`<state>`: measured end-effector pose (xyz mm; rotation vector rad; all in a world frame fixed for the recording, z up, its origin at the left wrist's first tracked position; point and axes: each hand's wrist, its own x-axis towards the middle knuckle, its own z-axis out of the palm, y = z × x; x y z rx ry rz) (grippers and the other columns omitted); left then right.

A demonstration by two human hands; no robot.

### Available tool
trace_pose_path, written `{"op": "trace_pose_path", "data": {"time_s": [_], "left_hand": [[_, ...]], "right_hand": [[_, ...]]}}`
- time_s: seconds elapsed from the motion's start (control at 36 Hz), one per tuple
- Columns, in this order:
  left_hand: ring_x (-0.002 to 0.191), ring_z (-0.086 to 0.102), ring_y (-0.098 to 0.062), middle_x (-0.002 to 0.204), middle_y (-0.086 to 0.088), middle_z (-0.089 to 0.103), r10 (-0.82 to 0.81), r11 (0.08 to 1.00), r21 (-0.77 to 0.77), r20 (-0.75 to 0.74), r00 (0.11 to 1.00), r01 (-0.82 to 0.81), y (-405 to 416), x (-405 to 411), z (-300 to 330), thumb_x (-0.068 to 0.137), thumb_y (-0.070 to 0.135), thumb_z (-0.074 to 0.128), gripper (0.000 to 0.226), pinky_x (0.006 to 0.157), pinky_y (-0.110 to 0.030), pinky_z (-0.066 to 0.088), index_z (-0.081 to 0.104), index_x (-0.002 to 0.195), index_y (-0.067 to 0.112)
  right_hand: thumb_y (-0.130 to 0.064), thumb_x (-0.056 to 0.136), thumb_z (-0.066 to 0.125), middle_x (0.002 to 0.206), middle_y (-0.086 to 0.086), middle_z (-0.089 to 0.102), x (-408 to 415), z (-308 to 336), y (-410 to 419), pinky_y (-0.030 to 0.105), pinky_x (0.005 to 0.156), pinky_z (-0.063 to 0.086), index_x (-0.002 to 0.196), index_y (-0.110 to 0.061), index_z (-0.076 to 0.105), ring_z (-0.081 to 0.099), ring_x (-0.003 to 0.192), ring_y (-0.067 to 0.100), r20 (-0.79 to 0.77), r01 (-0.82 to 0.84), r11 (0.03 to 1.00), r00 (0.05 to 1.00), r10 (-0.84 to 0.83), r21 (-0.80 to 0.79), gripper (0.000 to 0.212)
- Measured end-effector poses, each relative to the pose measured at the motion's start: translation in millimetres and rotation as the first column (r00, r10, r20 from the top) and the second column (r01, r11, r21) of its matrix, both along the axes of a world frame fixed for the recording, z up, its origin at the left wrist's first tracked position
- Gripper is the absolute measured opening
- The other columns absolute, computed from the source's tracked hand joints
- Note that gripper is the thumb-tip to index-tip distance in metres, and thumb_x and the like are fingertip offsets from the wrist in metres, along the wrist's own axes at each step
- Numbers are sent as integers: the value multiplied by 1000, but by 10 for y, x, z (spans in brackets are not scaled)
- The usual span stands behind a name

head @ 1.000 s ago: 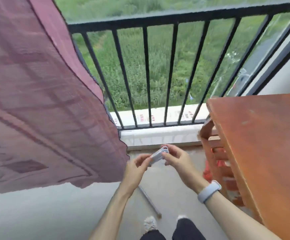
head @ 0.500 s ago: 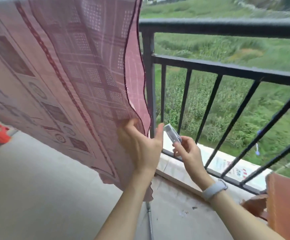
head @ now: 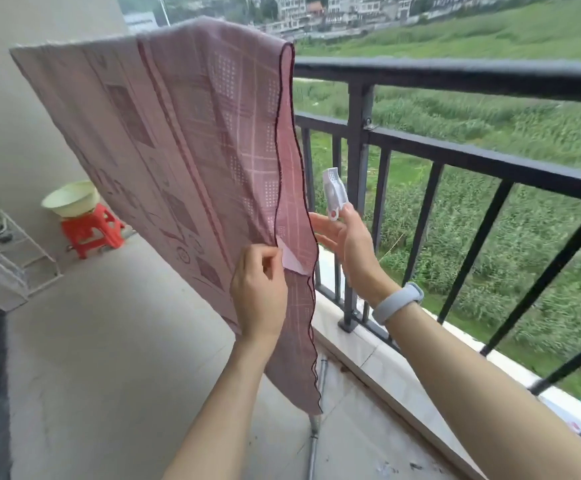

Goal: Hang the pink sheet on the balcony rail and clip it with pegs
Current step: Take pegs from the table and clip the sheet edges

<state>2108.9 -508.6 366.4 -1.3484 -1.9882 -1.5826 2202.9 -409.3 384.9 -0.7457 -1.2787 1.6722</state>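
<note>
Peg (head: 334, 192) upright in right hand (head: 346, 242)

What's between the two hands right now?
In the head view, the hemmed right edge of the pink sheet hangs between the left hand, which pinches it, and the right hand, which holds a white peg.

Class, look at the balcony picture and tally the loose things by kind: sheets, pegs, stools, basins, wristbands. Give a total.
Sheet: 1
Peg: 1
Stool: 1
Basin: 1
Wristband: 1
Total: 5
</note>
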Motion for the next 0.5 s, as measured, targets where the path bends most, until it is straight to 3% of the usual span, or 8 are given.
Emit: {"op": "trace_pose_path", "data": {"time_s": [0.06, 0.17, 0.25, 0.33, 0.42, 0.5], "left_hand": [[66, 55, -20, 75, -6, 63, 28, 999, -35, -33, 999, -29, -77, -87, -45, 83, 5, 61, 6, 63, -15, 34, 56, 79, 6], [69, 57, -22, 78, -3, 62, 13, 995, -103, -34, 999, -16, -127, -176, -10, 84, 5, 62, 8, 64, -15, 33, 54, 82, 8], [79, 55, -13, 86, 5, 57, -56, 997, -56, 62, 997, 59, -57, -94, 115, 87, 7, 58, 8, 70, -10, 37, 54, 93, 10], [80, 52, -3, 89, 7, 53, -88, 996, 29, 127, 988, 85, 29, -12, 244, 85, 8, 60, 17, 73, -2, 38, 54, 102, 8], [73, 52, -9, 80, 7, 50, -41, 998, 44, 121, 992, 36, 87, -5, 339, 83, 14, 64, 14, 64, -4, 37, 54, 92, 8], [70, 52, -15, 71, 14, 45, 19, 1000, 14, 113, 993, -21, 125, -21, 431, 81, 30, 67, 23, 61, -18, 35, 50, 80, 15]], "right_hand": [[-36, 99, 17, 94, -1, 69, -51, 25, -17, 23, 81, 44, 118, 2, 48, 65, 89, 7, -14, -75, 996, 997, 75, -50, 53], [-43, 97, 21, 106, 14, 68, -108, 49, -66, 34, 83, 48, 126, -4, 41, 64, 99, 26, -59, -135, 984, 990, 129, -119, 53], [-42, 98, 19, 103, 11, 69, -120, 112, -137, 37, 93, 44, 104, -12, 57, 62, 102, 24, -57, -161, 980, 986, 156, -113, 49], [-38, 99, 14, 98, 8, 69, -84, 212, -232, 37, 102, 38, 74, -13, 68, 60, 105, 24, -110, -214, 973, 973, 204, -85, 65], [-36, 100, 12, 106, 16, 65, -41, 231, -291, 41, 107, 33, 74, -5, 57, 57, 110, 28, -160, -223, 970, 965, 206, -100, 60], [-36, 100, 10, 122, 25, 57, -32, 220, -357, 43, 111, 28, 74, -3, 52, 52, 119, 29, -183, -245, 963, 958, 222, -113, 59]]}}
